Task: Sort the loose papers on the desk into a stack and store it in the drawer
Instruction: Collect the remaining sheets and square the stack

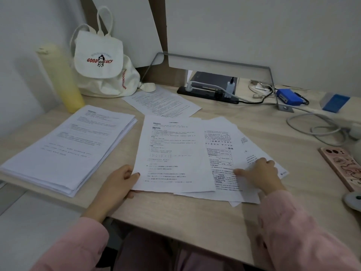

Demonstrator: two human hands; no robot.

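Pinched in left hand: near-left corner of fanned white printed sheets, mid pale wooden desk. Pressed under flat, loosely spread right hand: their right side. Seemingly gathering. Next: square edges, add to thick white paper stack at left.

The white canvas drawstring backpack carries "GOOD LUCY" in red letters on its flap, around a small cartoon dog; the printed white paper sheets show text too small to read.
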